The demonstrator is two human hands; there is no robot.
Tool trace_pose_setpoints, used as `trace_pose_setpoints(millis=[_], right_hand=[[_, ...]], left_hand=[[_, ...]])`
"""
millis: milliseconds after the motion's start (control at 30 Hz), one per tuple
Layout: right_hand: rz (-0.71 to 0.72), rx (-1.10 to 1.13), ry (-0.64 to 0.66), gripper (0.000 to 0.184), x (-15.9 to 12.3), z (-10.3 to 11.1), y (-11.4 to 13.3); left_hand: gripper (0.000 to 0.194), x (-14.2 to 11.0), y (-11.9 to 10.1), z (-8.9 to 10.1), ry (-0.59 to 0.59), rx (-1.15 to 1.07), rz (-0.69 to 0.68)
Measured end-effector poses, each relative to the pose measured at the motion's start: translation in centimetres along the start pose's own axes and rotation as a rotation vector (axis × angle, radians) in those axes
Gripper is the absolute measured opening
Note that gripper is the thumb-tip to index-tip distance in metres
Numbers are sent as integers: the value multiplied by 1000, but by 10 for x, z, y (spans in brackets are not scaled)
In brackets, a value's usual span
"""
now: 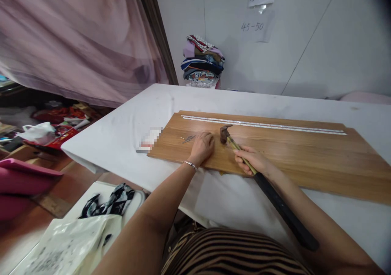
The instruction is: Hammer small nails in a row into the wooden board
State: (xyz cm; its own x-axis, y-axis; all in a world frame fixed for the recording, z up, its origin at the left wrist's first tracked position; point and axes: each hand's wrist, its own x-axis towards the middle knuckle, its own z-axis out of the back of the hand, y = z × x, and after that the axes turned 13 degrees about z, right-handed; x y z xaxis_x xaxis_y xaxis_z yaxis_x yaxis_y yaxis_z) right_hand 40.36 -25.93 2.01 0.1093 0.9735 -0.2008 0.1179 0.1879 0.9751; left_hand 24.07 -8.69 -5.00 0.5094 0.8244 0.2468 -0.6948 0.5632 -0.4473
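Observation:
In my right hand (pixel 249 159) is a claw hammer (pixel 279 206), gripped partway along its yellowish shaft, with the black grip trailing back toward me. Its rusty head is low over the wooden board (pixel 293 157); contact with the wood cannot be made out. My left hand (pixel 203 147) rests on the board just left of the hammer head, fingers curled together; anything inside them is hidden. Several loose nails (pixel 188 138) lie beside its fingertips. Along the board's far side run two white measuring strips (pixel 262 125) with fine markings.
The board lies on a white-covered table (pixel 122 132). At its left end is a small box, partly blurred (pixel 150 140). Folded clothes (pixel 203 61) are stacked by the wall. Lower left, a plastic bag (pixel 73 242) and patterned cloth (pixel 114 199) rest on a white surface.

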Motion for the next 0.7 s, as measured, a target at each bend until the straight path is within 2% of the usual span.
trace_pose_setpoints(millis=[700], right_hand=[[9,15,-9,52,0,0,0]], left_hand=[[20,-1,-2,2,5,4,4]])
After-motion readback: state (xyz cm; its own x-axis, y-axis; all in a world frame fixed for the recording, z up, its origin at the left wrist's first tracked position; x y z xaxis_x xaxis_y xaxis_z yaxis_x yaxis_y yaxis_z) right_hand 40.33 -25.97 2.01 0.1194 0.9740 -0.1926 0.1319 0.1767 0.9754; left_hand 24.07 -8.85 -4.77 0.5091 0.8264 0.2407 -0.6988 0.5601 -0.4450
